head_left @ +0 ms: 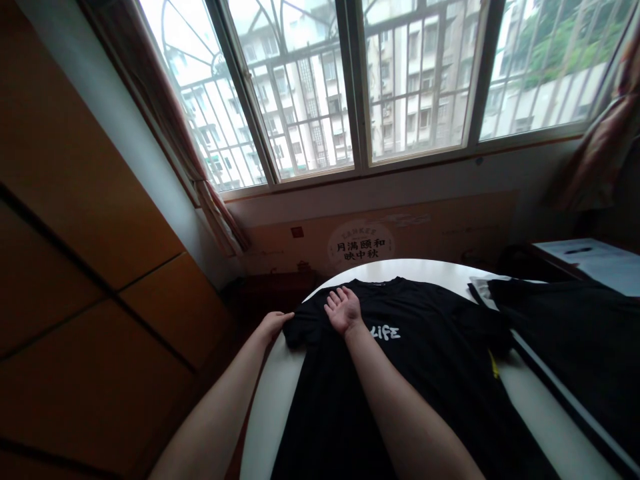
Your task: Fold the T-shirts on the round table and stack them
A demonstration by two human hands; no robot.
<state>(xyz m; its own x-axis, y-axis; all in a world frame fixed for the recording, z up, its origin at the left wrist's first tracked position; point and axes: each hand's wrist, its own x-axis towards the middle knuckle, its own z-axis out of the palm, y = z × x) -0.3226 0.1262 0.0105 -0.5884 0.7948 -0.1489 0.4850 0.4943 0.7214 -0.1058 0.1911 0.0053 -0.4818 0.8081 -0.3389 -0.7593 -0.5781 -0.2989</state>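
Observation:
A black T-shirt (430,373) lies spread on a white round table (277,400), its neckline toward the far edge and white lettering across the chest. At the left sleeve's edge, my left hand (274,324) has its fingers closed on the cloth of the T-shirt. My right hand (344,309) is over the shirt's upper left part, palm turned up and fingers apart, with nothing in it. A yellow strip (494,365) shows by the shirt's right side.
More dark clothing with a white stripe (575,340) lies at the table's right. Behind it stands another surface with pale sheets (590,260). Wooden cabinet doors (100,347) rise on the left. A barred window (350,87) with tied curtains (215,213) is beyond the table.

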